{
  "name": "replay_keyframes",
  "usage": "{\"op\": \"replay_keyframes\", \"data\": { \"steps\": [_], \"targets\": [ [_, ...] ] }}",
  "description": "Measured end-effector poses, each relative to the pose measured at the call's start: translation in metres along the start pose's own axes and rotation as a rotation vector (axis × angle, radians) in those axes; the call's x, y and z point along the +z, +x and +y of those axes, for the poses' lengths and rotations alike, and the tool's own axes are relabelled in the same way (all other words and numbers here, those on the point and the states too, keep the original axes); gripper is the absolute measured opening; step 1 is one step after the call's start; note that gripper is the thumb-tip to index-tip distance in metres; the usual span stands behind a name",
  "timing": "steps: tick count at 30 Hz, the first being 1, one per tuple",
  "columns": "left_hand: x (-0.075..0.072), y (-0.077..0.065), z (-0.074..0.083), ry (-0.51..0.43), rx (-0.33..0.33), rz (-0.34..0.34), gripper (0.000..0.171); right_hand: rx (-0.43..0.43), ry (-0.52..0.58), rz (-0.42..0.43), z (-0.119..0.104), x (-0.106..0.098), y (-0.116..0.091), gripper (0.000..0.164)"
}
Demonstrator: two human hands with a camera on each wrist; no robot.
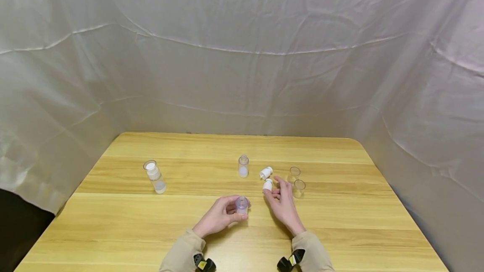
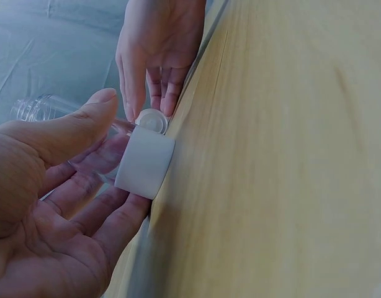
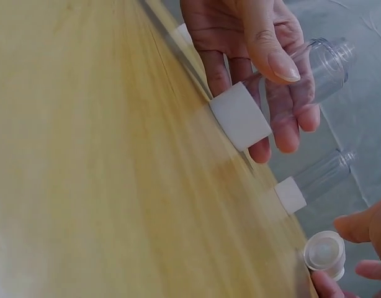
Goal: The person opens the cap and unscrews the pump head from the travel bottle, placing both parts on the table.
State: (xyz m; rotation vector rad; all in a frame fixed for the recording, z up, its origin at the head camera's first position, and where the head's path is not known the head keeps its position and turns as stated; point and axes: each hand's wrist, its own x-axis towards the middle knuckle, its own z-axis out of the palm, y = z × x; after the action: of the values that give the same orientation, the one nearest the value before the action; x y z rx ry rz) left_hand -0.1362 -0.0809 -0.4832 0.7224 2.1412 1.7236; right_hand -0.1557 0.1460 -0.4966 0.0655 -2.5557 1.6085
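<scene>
In the head view my left hand (image 1: 223, 215) holds a small clear bottle (image 1: 242, 205) upright at the near middle of the table. Its thumb lies across the clear wall, and the white base (image 2: 146, 162) shows in the left wrist view. To the right, my right hand (image 1: 283, 205) has thumb and fingers about a white pump head (image 1: 267, 185), which seems pinched low at its side. A second white pump head (image 1: 266, 173) lies on its side just beyond. Another clear bottle (image 1: 243, 166) with a white base stands behind, touched by neither hand.
Two clear caps (image 1: 299, 188) stand right of my right hand. At the left stands a clear bottle (image 1: 159, 186) with a white pump head fitted in its top. Pale cloth walls (image 1: 242, 74) surround the wooden table (image 1: 113, 230).
</scene>
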Motion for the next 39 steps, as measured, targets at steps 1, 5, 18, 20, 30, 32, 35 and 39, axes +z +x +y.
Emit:
{"op": "replay_keyframes", "data": {
  "steps": [1, 5, 18, 20, 30, 32, 35, 39],
  "targets": [
    [0.000, 0.000, 0.000, -0.002, -0.001, 0.000, 0.041, 0.000, 0.003, -0.002, 0.001, 0.000, 0.000, 0.058],
    [0.001, 0.000, 0.000, -0.010, -0.004, 0.001, 0.041, 0.003, 0.016, 0.003, 0.004, -0.001, -0.002, 0.057],
    [0.000, 0.000, 0.001, 0.007, -0.001, -0.008, 0.042, -0.100, 0.047, 0.054, 0.009, 0.003, -0.006, 0.049],
    [0.000, 0.000, 0.001, -0.004, -0.008, -0.007, 0.042, -0.122, 0.040, 0.059, 0.009, 0.003, -0.007, 0.049],
    [0.001, 0.003, 0.002, 0.006, 0.000, 0.007, 0.043, -0.187, 0.085, 0.112, 0.008, 0.005, -0.007, 0.040],
    [0.001, 0.005, 0.002, 0.001, 0.003, 0.010, 0.043, -0.198, 0.114, 0.127, 0.009, 0.005, -0.006, 0.038],
    [0.000, 0.008, 0.000, -0.004, -0.004, 0.021, 0.043, -0.186, 0.147, 0.131, 0.010, 0.006, -0.006, 0.033],
    [-0.001, 0.014, -0.002, 0.009, -0.017, 0.044, 0.044, -0.158, 0.165, 0.132, 0.011, 0.005, -0.006, 0.027]
  ]
}}
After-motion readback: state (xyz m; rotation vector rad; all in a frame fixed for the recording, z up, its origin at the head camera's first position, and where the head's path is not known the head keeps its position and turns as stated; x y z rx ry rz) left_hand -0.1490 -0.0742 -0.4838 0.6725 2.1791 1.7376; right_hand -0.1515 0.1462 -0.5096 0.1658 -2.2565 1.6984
